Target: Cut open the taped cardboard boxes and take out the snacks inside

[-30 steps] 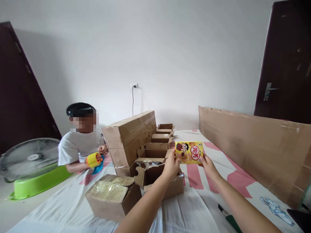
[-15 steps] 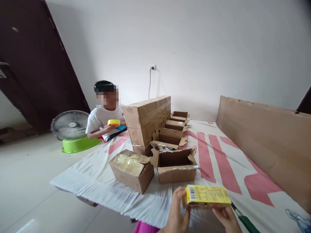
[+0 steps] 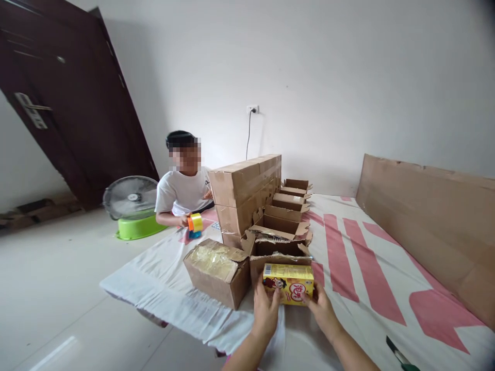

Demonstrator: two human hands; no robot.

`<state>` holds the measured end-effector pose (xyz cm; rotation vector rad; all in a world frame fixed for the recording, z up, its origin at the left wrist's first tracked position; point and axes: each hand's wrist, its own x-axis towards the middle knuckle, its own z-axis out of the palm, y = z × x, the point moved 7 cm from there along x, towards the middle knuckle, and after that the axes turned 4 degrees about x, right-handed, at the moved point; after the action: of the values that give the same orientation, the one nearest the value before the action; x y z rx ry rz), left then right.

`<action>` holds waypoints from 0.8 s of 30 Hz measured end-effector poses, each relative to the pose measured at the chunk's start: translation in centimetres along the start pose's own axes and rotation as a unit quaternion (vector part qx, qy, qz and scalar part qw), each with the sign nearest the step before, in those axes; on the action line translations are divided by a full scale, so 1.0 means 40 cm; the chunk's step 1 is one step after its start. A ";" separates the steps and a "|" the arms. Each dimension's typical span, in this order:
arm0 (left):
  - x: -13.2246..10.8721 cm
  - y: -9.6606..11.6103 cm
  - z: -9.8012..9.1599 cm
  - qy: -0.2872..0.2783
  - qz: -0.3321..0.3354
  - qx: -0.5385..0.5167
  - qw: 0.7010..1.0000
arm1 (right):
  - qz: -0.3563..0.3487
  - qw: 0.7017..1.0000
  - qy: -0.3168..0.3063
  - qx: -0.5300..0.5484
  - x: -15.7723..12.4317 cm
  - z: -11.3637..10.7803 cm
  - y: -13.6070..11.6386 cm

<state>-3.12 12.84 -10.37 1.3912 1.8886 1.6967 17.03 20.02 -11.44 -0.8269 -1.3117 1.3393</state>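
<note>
The left hand (image 3: 266, 305) and right hand (image 3: 320, 305) are grasping opposite ends of the yellow box (image 3: 288, 283), apparently positioning it at the open carton (image 3: 258, 264)'s near side, where any move is seemingly calling for an even, two-sided grip.

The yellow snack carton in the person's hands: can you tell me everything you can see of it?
The yellow snack carton is a small oblong box, apparently thin printed card. Its front, facing the wearer, shows a dark-haired cartoon figure at left and red Chinese characters on a pale patch; a barcode sits at the left of its upper face. No open flap shows. It lies lengthwise from side to side, gripped by the left hand and right hand at its ends, just before an open cardboard box; whether they touch is unclear.
</note>
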 end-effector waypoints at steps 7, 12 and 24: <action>0.036 -0.020 0.042 0.021 -0.013 0.029 0.999 | -0.025 0.999 0.036 -0.028 0.030 0.000 0.041; 0.127 -0.027 0.098 0.004 -0.028 0.029 0.999 | -0.042 0.995 0.068 -0.058 0.126 -0.026 0.066; 0.145 -0.052 0.112 0.016 -0.046 0.041 0.998 | -0.096 0.977 0.101 -0.162 0.137 -0.048 0.081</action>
<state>-3.90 20.35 -11.19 1.2907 2.0291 1.6237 16.99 26.19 -13.89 -1.0022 -1.4264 0.8765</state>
